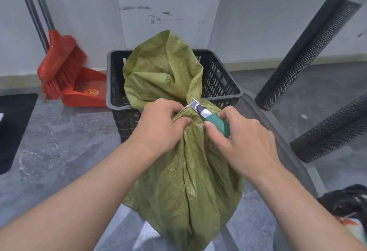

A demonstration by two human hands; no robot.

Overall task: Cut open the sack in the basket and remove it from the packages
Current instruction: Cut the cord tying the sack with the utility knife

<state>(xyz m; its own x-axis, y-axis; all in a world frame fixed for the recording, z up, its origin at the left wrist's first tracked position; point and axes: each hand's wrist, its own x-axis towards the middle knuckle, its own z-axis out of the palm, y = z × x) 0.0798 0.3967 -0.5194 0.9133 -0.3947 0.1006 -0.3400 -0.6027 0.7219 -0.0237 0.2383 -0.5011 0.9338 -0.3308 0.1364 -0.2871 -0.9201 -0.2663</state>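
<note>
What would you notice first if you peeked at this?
A big green sack fills the middle, bunched at its neck by the left hand. The right hand presses a green-handled knife against that neck. Behind stands a black basket, with a red broom at the left wall.

Left hand (158,125) clamped on gathered neck of green sack (184,171), right hand (244,141) gripping green-handled utility knife (208,116), blade at the neck. Sack top over black basket (218,83); red broom (59,67) and dustpan (87,89) left.
</note>
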